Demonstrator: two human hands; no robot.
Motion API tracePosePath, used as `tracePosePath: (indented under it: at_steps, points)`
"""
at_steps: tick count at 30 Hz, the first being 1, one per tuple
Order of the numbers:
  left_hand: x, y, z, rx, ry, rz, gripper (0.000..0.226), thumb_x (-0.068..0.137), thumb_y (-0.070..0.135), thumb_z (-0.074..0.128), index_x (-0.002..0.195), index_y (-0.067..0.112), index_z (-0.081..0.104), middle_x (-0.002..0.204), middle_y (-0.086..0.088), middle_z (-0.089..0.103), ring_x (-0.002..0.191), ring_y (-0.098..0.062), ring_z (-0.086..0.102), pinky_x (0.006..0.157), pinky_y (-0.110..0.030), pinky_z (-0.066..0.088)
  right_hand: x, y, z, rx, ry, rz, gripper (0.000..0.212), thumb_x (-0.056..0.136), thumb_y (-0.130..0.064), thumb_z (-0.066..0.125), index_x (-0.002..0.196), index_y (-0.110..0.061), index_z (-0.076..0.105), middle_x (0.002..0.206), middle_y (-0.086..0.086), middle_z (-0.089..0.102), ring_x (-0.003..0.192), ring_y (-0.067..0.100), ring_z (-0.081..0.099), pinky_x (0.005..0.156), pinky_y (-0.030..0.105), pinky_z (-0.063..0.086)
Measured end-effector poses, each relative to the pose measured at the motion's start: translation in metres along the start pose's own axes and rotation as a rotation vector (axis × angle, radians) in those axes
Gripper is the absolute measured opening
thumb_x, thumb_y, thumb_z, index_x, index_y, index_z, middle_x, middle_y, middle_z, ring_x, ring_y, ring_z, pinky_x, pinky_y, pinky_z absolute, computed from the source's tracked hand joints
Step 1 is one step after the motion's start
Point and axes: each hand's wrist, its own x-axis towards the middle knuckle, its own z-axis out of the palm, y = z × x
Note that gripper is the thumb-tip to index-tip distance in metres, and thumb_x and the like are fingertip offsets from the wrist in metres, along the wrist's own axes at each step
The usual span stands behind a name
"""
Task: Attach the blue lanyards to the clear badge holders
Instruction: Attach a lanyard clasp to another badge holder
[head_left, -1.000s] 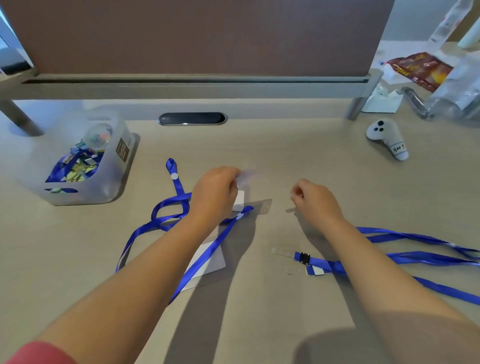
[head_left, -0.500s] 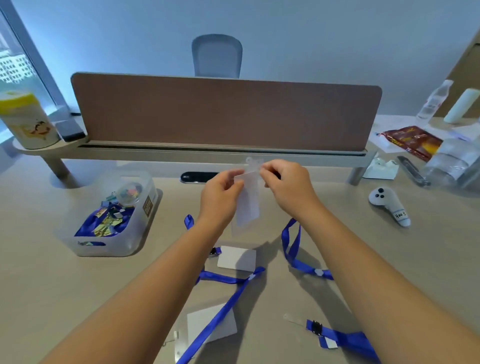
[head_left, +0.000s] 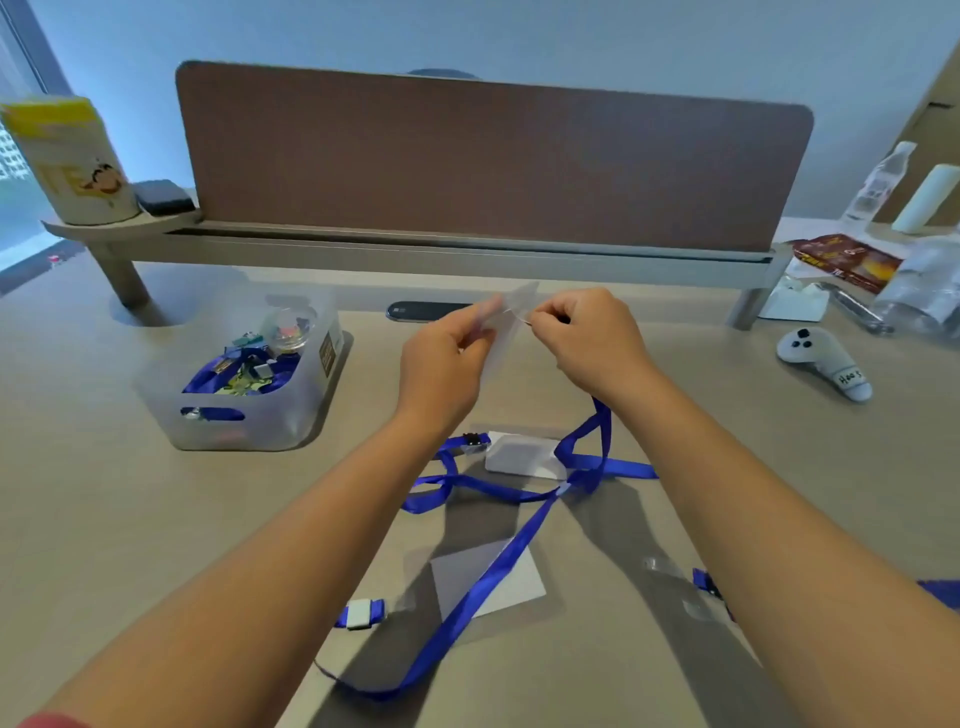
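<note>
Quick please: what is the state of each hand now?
Left hand: closed grip on the clear plastic badge holder.
Right hand: fingers pinched at the holder's top edge; what they pinch cannot be told.

Beige desk (head_left: 779, 467) carries blue lanyards (head_left: 498, 566), card sleeves (head_left: 524, 456), plastic bin (head_left: 249, 415).

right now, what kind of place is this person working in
Most likely an office workstation. A brown privacy divider stands along the back of the desk, a cable grommet is set into the desktop, and a clear bin of lanyards and small supplies sits to the left.
</note>
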Motion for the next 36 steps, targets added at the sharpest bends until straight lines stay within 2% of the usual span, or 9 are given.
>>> tracePosePath:
  at_steps: [3,5,9,12,15,19,21,26,36]
  points:
    - [-0.023,-0.003,-0.010,0.059,0.017,0.095,0.035,0.092,0.013,0.049,0.126,0.012,0.054,0.114,-0.012,0.067,0.089,-0.013,0.052,0.067,-0.010,0.041,-0.025,-0.006,0.007,0.012,0.008,-0.018,0.033,0.091,-0.015,0.046,0.085,0.011,0.066,0.074,0.024,0.061,0.067,0.027,0.051,0.075,0.045,0.053]
    - [-0.039,-0.001,-0.020,0.097,0.011,0.132,0.034,0.092,0.014,0.048,0.125,0.011,0.055,0.116,-0.013,0.066,0.096,-0.021,0.058,0.076,-0.016,0.045,-0.042,-0.015,0.007,0.085,0.009,-0.012,0.032,0.092,-0.014,0.047,0.091,0.011,0.066,0.081,0.027,0.065,0.067,0.024,0.050,0.075,0.048,0.055]
    - [-0.059,0.001,-0.042,0.102,-0.043,0.183,0.038,0.093,0.013,0.046,0.131,0.014,0.049,0.127,-0.013,0.059,0.106,-0.023,0.057,0.087,-0.025,0.045,-0.068,-0.032,0.006,0.356,-0.050,0.058,0.024,0.092,-0.016,0.048,0.092,0.002,0.064,0.065,0.000,0.054,0.055,0.009,0.047,0.054,0.018,0.045]
    - [-0.068,-0.003,-0.055,0.128,-0.057,0.266,0.041,0.093,0.011,0.046,0.133,0.015,0.045,0.126,-0.014,0.060,0.091,-0.015,0.054,0.079,-0.020,0.042,-0.082,-0.040,0.009,0.525,-0.106,0.104,0.020,0.092,-0.015,0.049,0.075,-0.010,0.059,0.067,0.001,0.056,0.054,0.011,0.047,0.046,0.011,0.046]
    - [-0.075,-0.010,-0.066,0.291,-0.022,0.374,0.042,0.092,0.008,0.046,0.133,0.016,0.045,0.120,-0.015,0.063,0.096,-0.025,0.060,0.078,-0.020,0.041,-0.090,-0.048,0.011,0.691,-0.149,0.150,0.016,0.091,-0.010,0.050,0.085,0.000,0.061,0.066,0.005,0.056,0.053,0.012,0.045,0.040,0.009,0.045]
    - [-0.079,-0.016,-0.077,0.651,0.093,0.713,0.039,0.075,-0.003,0.059,0.112,0.006,0.065,0.084,-0.018,0.075,0.070,-0.032,0.070,0.057,-0.029,0.056,-0.092,-0.049,0.013,0.792,-0.206,0.196,0.020,0.093,-0.016,0.047,0.083,-0.003,0.059,0.067,0.006,0.057,0.054,0.010,0.047,0.044,0.012,0.046]
    - [-0.078,-0.022,-0.078,0.787,0.109,0.788,0.046,0.061,-0.007,0.075,0.105,0.006,0.069,0.078,-0.017,0.075,0.062,-0.031,0.069,0.051,-0.031,0.056,-0.091,-0.045,0.018,0.781,-0.219,0.209,0.022,0.093,-0.022,0.047,0.078,-0.010,0.058,0.067,0.005,0.058,0.055,0.010,0.048,0.049,0.015,0.047]
    - [-0.073,-0.037,-0.069,0.955,0.047,0.785,0.058,0.047,-0.001,0.086,0.102,0.012,0.071,0.081,-0.014,0.075,0.066,-0.030,0.069,0.057,-0.033,0.055,-0.081,-0.029,0.034,0.698,-0.237,0.229,0.020,0.091,-0.017,0.051,0.074,-0.010,0.058,0.067,0.004,0.058,0.054,0.010,0.050,0.049,0.014,0.048]
    - [-0.053,-0.047,-0.052,0.861,0.092,0.740,0.059,0.048,-0.003,0.086,0.104,0.007,0.070,0.082,-0.018,0.075,0.066,-0.034,0.070,0.057,-0.039,0.056,-0.058,-0.017,0.038,0.771,-0.232,0.174,0.024,0.091,-0.008,0.048,0.070,-0.011,0.059,0.066,0.004,0.058,0.055,0.011,0.051,0.044,0.008,0.049]
